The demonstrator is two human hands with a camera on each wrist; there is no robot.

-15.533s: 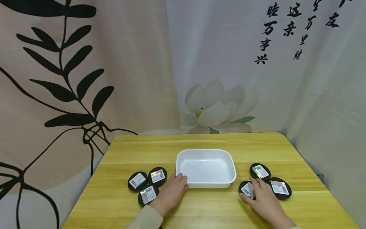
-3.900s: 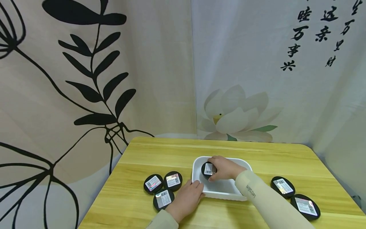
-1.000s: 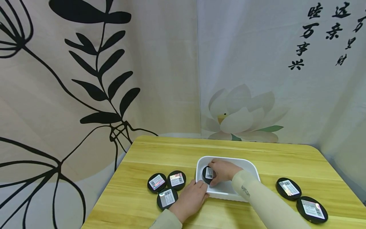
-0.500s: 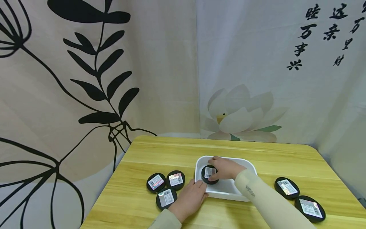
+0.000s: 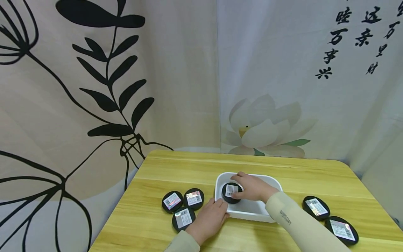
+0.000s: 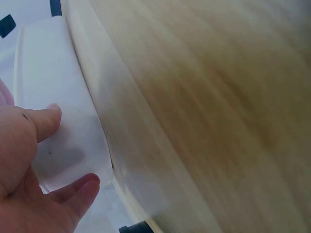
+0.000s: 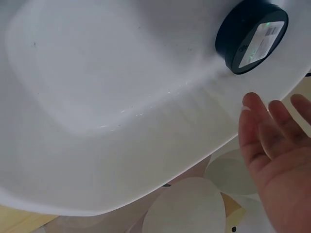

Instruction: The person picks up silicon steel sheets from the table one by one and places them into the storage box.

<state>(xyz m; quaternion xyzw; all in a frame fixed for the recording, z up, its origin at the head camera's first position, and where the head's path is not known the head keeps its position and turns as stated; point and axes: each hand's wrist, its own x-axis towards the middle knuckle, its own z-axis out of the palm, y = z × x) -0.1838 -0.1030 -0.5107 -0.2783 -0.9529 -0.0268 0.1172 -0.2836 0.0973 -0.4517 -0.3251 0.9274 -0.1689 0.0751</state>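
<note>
A white rectangular tray [image 5: 252, 215] stands on the wooden table. My left hand [image 5: 208, 217] holds its near left corner; in the left wrist view the thumb [image 6: 47, 121] lies on the outer wall and the fingers reach the tray's end. Inside the tray, at its left end, lies a flat round black disc [image 5: 231, 190] with a barcode label. My right hand [image 5: 253, 188] is over the tray beside that disc. The right wrist view shows its fingers loosely spread, apart from the black disc [image 7: 250, 36], holding nothing.
Three similar discs [image 5: 183, 217] lie grouped left of the tray, by the left wrist. Two more discs [image 5: 341, 230] lie at the right, near the right sleeve [image 5: 302, 220]. Printed curtains [image 5: 176, 87] hang behind the wooden table [image 5: 252, 238].
A disc from the right group has come into the tray in my right hand. The right fingers have just let go of it and drawn back slightly right. The left hand stays at the corner.
</note>
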